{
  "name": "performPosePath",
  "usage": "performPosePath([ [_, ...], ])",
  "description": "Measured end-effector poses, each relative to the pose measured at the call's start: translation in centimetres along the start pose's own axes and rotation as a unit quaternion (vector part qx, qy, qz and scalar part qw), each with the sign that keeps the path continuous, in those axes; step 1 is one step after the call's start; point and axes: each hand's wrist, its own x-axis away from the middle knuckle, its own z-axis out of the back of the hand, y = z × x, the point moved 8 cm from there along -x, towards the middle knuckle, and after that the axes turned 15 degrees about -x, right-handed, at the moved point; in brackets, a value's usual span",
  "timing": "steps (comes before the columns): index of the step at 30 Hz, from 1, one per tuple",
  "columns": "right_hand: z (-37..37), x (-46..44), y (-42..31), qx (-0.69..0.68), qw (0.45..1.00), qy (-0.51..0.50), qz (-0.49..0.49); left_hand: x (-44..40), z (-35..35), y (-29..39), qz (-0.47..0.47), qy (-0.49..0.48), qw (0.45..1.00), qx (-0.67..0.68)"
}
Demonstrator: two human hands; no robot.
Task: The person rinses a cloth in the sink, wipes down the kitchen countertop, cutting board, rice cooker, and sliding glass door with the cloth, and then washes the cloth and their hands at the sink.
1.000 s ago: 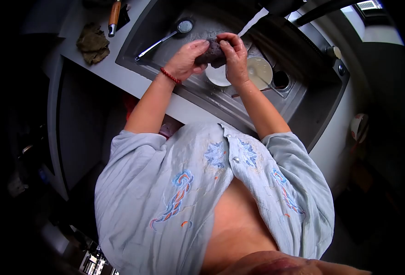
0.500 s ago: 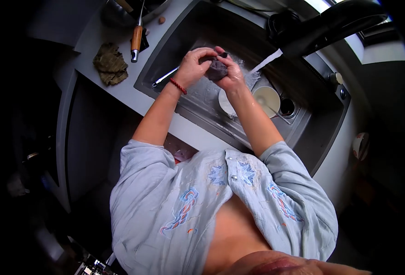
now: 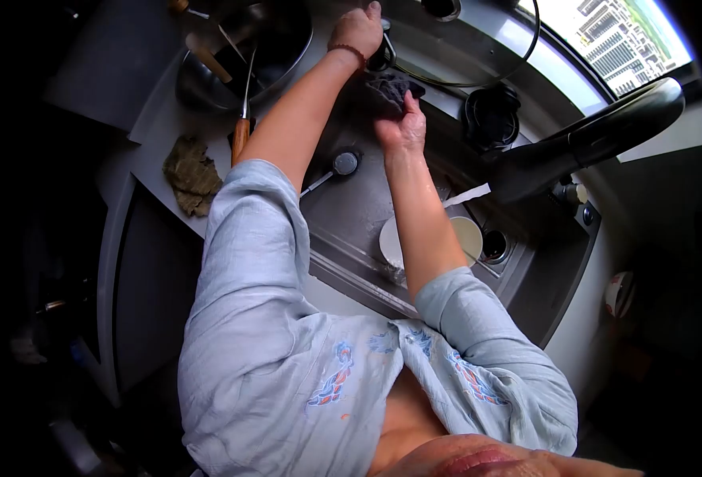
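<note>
My left hand (image 3: 356,32), with a red bead bracelet at the wrist, reaches to the counter behind the sink. Its fingers are closed at a dark object with a shiny metal loop (image 3: 386,49), mostly hidden by the hand. My right hand (image 3: 403,127) is wet and grips a dark grey cloth (image 3: 388,92) over the far side of the sink (image 3: 351,211). Below the right forearm stand a white bowl (image 3: 391,237) and a cream bowl (image 3: 468,237). A long-handled metal strainer or ladle (image 3: 345,164) lies in the sink.
Water (image 3: 466,195) runs from the black faucet (image 3: 597,135). To the left are a metal basin (image 3: 295,44) with utensils, a wooden-handled tool (image 3: 241,139) and a crumpled brownish-green cloth (image 3: 191,176). A black round item (image 3: 490,118) and thin cable or hose (image 3: 478,85) sit behind the sink.
My left hand has let go of the dark cloth and moved forward to the back counter. My right hand keeps the cloth and has moved forward. The view has shifted, showing the window.
</note>
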Motion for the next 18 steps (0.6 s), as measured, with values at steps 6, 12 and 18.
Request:
performPosePath([
  [6, 2.4, -2.5, -1.3, 0.022, 0.999, 0.032, 0.015, -1.2, -0.9, 2.7, 0.029, -0.074, 0.990, -0.113],
  [12, 0.9, -0.6, 0.8, -0.049, 0.996, 0.057, -0.045, -1.6, -2.4, 2.2, 0.002, -0.056, 0.990, -0.127],
  [18, -0.3, -1.1, 0.6, -0.040, 0.998, 0.020, -0.052, -0.9, -2.9, 2.4, 0.008, -0.044, 0.990, -0.132],
])
